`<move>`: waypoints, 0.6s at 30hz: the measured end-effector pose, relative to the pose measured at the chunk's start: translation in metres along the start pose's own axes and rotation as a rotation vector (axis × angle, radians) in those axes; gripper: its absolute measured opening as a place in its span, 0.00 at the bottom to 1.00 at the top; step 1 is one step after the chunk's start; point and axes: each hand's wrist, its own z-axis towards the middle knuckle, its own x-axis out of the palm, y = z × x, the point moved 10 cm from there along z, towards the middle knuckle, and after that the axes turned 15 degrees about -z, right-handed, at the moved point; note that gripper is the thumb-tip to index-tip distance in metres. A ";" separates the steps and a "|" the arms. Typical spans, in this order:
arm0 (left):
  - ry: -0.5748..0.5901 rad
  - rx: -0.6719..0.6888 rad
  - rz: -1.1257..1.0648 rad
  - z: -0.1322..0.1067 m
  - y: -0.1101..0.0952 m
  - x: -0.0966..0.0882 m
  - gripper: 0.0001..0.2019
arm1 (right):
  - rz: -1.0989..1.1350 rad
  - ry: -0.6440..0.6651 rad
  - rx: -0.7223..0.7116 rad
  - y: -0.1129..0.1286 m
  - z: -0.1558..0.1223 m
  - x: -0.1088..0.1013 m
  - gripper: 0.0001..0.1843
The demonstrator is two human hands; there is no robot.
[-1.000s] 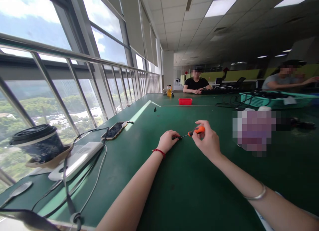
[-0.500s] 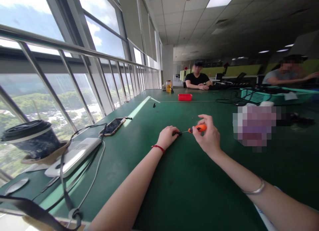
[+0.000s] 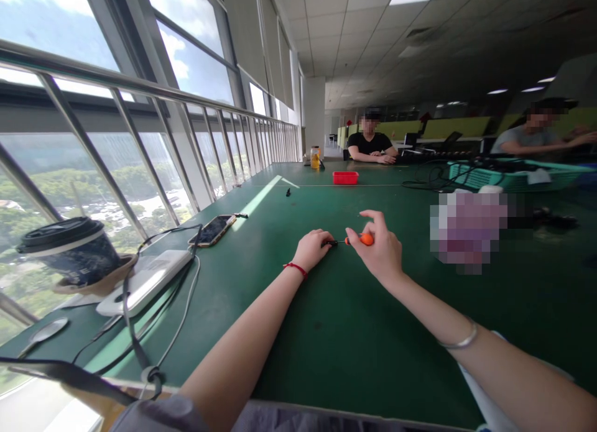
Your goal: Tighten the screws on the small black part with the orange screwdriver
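My left hand (image 3: 313, 248) rests on the green table, its fingers closed on a small black part (image 3: 332, 242) whose exact kind I cannot make out. To its right, my right hand (image 3: 383, 248) grips an orange-handled screwdriver (image 3: 365, 239) between thumb and fingers, the index finger raised and bent. The thin metal shaft lies nearly level and points left, its tip at the black part. Whether the tip sits inside the part is too small to tell. Another small black piece (image 3: 288, 193) lies farther off on the table.
A red tray (image 3: 345, 178) and a jar (image 3: 315, 158) stand toward the far end. On the left are a phone (image 3: 212, 230), a white device (image 3: 144, 283), cables and a lidded cup (image 3: 69, 252). A teal basket (image 3: 508, 178) is at right. Two people sit beyond.
The view has shifted slightly. My right hand has turned a little around the screwdriver handle, which its fingers now cover more. My left hand keeps its hold on the black part.
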 end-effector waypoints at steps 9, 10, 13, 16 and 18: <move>0.024 0.014 0.060 -0.003 -0.006 0.002 0.12 | -0.047 0.013 0.059 -0.009 0.005 -0.004 0.19; 0.027 0.016 0.069 -0.003 -0.007 0.002 0.12 | -0.056 0.026 0.091 -0.012 0.005 -0.004 0.20; 0.034 0.012 0.081 -0.004 -0.009 0.003 0.13 | -0.081 0.080 0.133 -0.014 0.005 -0.001 0.22; 0.039 0.008 0.086 -0.004 -0.010 0.002 0.13 | -0.075 0.103 0.075 -0.007 0.004 0.001 0.23; 0.038 0.012 0.086 -0.004 -0.011 0.001 0.13 | -0.046 0.080 0.026 -0.001 0.003 -0.001 0.19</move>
